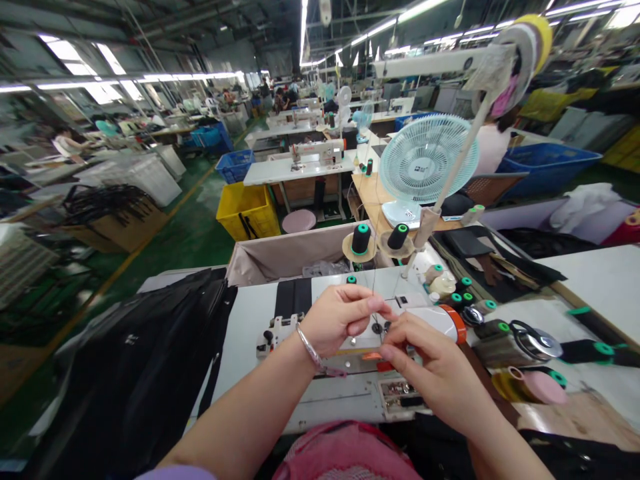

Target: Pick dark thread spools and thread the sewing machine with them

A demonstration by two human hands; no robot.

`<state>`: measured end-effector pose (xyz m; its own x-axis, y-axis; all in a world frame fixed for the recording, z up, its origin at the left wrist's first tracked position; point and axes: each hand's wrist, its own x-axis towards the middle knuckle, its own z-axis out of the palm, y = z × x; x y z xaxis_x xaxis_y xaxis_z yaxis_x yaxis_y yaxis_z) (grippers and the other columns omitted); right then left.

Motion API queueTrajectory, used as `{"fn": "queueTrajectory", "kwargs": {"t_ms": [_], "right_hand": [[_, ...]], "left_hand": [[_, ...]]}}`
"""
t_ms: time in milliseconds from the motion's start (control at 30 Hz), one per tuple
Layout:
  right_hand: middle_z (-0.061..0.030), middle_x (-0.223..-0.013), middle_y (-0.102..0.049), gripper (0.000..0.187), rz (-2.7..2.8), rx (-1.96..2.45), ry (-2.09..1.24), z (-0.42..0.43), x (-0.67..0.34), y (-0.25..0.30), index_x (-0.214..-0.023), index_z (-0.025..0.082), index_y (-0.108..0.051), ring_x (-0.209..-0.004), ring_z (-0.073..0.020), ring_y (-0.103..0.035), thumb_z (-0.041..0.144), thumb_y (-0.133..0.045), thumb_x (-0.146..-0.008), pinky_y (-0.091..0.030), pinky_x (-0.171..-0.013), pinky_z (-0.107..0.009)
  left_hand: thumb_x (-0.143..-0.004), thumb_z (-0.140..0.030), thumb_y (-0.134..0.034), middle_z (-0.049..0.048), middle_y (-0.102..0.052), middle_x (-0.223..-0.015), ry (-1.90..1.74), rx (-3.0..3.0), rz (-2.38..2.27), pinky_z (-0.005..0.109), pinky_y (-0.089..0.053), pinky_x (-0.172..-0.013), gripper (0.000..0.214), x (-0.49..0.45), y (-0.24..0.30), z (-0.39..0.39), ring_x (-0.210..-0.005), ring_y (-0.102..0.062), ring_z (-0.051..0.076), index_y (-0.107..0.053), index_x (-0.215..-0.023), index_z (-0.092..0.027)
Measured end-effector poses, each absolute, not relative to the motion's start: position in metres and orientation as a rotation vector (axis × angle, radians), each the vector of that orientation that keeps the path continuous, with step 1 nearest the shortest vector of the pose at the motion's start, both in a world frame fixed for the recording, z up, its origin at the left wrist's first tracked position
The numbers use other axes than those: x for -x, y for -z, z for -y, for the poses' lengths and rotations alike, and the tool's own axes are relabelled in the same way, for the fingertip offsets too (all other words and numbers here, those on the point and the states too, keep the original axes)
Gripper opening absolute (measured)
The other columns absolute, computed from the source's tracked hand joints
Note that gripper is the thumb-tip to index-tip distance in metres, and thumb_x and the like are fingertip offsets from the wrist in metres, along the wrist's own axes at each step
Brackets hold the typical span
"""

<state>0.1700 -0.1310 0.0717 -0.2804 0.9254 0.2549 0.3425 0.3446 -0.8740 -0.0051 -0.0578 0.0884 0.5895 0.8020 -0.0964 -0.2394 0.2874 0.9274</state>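
Observation:
Over the white sewing machine [430, 321], my left hand [336, 319] is closed, thumb and forefinger pinched on a thin dark thread [375, 270]. That thread comes down from above, past the cones behind the machine. My right hand [425, 353] is just to the right and slightly lower, its fingertips almost meeting the left ones. Its thumb and forefinger are closed around what looks like the same thread; the grip is partly hidden. A small orange piece [371, 357] shows beside the right thumb. Below the hands lies an open tray of small metal parts [397, 393].
Two black thread cones [361, 239] stand behind the machine, near a light blue fan [427, 160]. Dark fabric [125, 373] is piled at the left. Several spools and a metal cup [510, 347] crowd the right side. A yellow crate [249, 212] stands farther back.

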Motion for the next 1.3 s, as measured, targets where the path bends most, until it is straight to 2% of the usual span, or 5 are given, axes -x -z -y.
{"fn": "queueTrajectory", "kwargs": {"t_ms": [200,467,600,767,1300], "right_hand": [[0.001,-0.072,-0.048,0.025,1.745,1.136,-0.953,0.133,-0.175,-0.064,-0.072,0.021,-0.048,-0.069,-0.0147,-0.046,0.03,-0.051,-0.095,-0.034,-0.062,-0.031],[0.0007,-0.072,-0.049,0.026,1.714,1.138,-0.894,0.132,-0.162,-0.061,-0.07,0.02,-0.049,-0.069,-0.0145,-0.046,0.029,-0.051,-0.094,-0.034,-0.062,-0.031],[-0.0006,-0.076,-0.055,0.022,1.824,1.094,-1.004,0.139,-0.154,-0.045,-0.074,0.02,-0.057,-0.076,-0.0155,-0.052,0.03,-0.054,-0.093,-0.039,-0.068,-0.031],[-0.0038,-0.099,-0.06,0.017,1.844,1.065,-1.232,0.148,-0.157,-0.029,-0.105,0.026,-0.068,-0.089,-0.0165,-0.058,0.024,-0.06,-0.09,-0.047,-0.075,-0.031],[-0.0039,-0.091,-0.065,0.017,1.816,1.417,-1.443,0.155,-0.166,0.038,-0.094,0.023,-0.072,-0.085,-0.0181,-0.06,0.024,-0.056,-0.088,-0.045,-0.08,-0.032]], "left_hand": [[-0.083,-0.034,-0.069,-0.0095,-0.027,-0.042,-0.965,-0.962,-0.583,0.02,-0.011,-0.04,0.022,0.008,-0.094,0.049,-0.039,-0.018,0.003,-0.068,-0.077,-0.013],[-0.079,-0.033,-0.073,-0.0104,-0.026,-0.042,-1.154,-0.975,-0.717,0.02,-0.007,-0.039,0.022,0.008,-0.077,0.031,-0.038,-0.015,0.002,-0.068,-0.075,-0.012],[-0.085,-0.035,-0.066,-0.005,-0.046,-0.05,-1.207,-1.091,-0.827,0.017,-0.017,-0.039,0.025,0.032,-0.066,0.012,-0.041,-0.027,0.003,-0.071,-0.092,-0.011],[-0.09,-0.039,-0.058,0.0138,-0.057,-0.133,-0.814,-1.432,-0.915,0.017,-0.036,-0.043,0.051,0.054,-0.048,0.028,-0.062,-0.055,0.007,-0.049,-0.139,-0.027],[-0.089,-0.022,-0.058,0.0064,-0.069,-0.112,-0.874,-1.638,-1.149,0.034,-0.046,-0.097,0.017,0.061,0.028,0.091,-0.109,-0.06,0.02,-0.076,-0.089,-0.022]]}}
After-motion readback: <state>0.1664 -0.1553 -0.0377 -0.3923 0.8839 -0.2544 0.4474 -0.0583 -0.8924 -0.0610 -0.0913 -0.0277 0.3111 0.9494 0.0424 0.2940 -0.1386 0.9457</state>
